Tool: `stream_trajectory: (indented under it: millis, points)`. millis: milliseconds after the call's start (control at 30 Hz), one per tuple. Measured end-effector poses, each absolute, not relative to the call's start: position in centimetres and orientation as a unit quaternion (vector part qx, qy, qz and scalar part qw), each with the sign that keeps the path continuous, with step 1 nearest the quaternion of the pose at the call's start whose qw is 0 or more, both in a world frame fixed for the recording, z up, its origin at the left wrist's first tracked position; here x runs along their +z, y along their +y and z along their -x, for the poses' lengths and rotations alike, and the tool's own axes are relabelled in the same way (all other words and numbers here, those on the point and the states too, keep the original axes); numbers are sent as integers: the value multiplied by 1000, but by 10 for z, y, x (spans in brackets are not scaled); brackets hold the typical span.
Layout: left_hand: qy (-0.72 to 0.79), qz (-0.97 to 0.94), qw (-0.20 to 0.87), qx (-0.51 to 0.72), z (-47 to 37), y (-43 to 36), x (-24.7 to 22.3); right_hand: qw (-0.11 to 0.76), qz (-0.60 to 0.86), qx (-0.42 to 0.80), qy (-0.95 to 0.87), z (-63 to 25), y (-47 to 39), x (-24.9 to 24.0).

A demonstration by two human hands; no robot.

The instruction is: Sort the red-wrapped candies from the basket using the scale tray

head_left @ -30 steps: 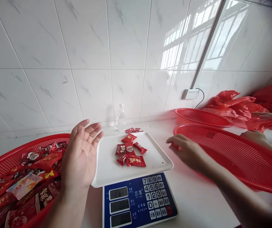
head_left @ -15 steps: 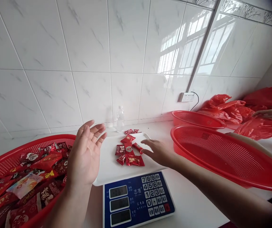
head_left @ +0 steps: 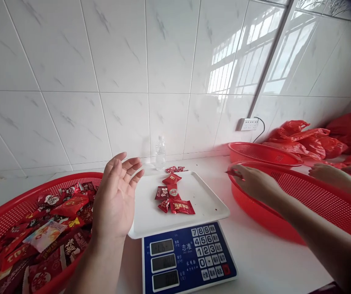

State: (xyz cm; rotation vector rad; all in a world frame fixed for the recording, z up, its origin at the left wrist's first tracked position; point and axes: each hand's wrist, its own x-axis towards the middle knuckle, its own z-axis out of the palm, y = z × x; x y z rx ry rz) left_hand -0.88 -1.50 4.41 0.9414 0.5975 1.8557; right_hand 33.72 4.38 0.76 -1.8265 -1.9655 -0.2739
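Moved: the right hand (head_left: pixel 255 181) had gone from over the tray (head_left: pixel 207 200) to the near basket (head_left: pixel 258 216) within half a second, and the candy at the tray's right side was gone from there; the left hand (head_left: pixel 117 200) kept its open pose.
Right grip: fingertips closed on a small red candy (head_left: pixel 235 174), which stuck out past them over the basket's left end; whether it touched the rim could not be told.
Left grip: wide open and empty, palm showing, fingers loosely bent, beside the tray's left edge; contact with it could not be told.
Tray candies (head_left: pixel 183 207): five red and dark red wrappers lay in a loose cluster near the middle, most of them touching.
Scale (head_left: pixel 190 261): stood on the white counter (head_left: pixel 255 261) with the tray on top; its keypad and three displays faced the person, the digits too faint to read.
Left basket (head_left: pixel 12 208): held a heap of mostly red packets, with one pale, multicoloured packet on top.
Behind the tray: a clear bottle (head_left: pixel 160 155) stood upright near the tiled wall (head_left: pixel 120 122), some red packets (head_left: pixel 171 169) just beside it.
Far right: another basket (head_left: pixel 267 151) sat behind the near one, red bags (head_left: pixel 316 143) were piled beyond, and another person's hand (head_left: pixel 325 173) showed over the near basket's far rim.
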Motion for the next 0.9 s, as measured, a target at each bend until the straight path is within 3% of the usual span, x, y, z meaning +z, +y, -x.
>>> stream_trajectory:
  millis: [200, 533, 733, 900]
  points:
    - [235, -394, 471, 753, 6, -15, 42, 192, 677, -79, -706, -361, 34, 2]
    - [226, -395, 477, 752, 1, -18, 43, 142, 445, 92, -879, -226, 24, -24]
    - [223, -403, 478, 748, 1, -18, 43, 167, 466, 53, -867, -228, 25, -27]
    - [221, -402, 476, 750, 2, -16, 42, 220, 584, -57, -779, -300, 33, -14]
